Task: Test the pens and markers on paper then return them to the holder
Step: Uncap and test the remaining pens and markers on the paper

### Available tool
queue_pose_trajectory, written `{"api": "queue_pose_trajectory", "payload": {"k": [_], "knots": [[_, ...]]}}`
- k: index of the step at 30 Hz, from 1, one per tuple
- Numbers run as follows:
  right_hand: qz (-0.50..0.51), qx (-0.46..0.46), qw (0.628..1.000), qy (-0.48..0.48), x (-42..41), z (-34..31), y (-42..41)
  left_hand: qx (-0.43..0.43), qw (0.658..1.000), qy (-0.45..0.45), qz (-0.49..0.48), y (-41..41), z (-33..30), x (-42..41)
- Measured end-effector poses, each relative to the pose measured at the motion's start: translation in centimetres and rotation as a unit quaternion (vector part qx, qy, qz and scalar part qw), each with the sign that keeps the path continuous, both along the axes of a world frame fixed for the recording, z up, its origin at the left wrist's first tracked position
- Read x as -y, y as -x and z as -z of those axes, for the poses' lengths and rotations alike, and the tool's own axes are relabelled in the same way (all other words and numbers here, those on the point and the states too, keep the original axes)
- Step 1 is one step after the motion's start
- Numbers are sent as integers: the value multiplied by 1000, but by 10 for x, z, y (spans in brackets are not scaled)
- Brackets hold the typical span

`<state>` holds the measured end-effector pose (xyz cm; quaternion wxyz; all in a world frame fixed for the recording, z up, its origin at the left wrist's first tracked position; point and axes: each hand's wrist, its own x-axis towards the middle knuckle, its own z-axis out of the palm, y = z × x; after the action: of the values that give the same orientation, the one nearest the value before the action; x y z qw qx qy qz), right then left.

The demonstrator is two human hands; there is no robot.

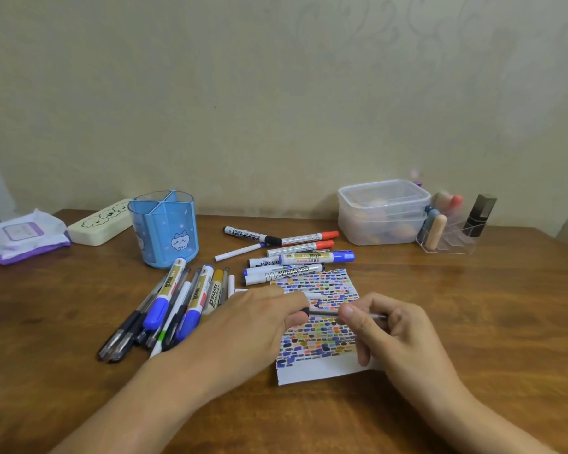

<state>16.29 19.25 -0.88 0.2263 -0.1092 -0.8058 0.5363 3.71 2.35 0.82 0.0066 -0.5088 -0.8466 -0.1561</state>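
A thin clear pen [325, 312] with a dark end lies level above the paper [318, 368], held by both hands. My left hand [256, 326] pinches its dark left end. My right hand [397, 332] grips the barrel between thumb and fingers. The paper is covered in small coloured test marks, with a white strip bare at its near edge. The blue holder [164, 229] with a cat print stands empty at the back left. A heap of pens and markers [174, 303] lies left of the paper, and several whiteboard markers [295, 257] lie behind it.
The wooden table [473, 322] also carries a wipes pack [23, 235], a cream pencil case [97, 222], stacked clear plastic boxes [382, 211] and a clear organiser [453, 231] with cosmetics at the back right. A pale wall stands behind.
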Motion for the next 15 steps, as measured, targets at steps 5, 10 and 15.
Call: {"api": "queue_pose_trajectory", "payload": {"k": [5,10,15], "knots": [[4,-24,999,-26,-6,-11,2,43,998,-26,33,-1,-7,0],[-20,-5,998,-54,-4,-11,-1,-7,1000,-5,17,4,-10,7],[-6,19,995,-102,-9,-12,0,10,998,42,-33,21,-20,20]]}}
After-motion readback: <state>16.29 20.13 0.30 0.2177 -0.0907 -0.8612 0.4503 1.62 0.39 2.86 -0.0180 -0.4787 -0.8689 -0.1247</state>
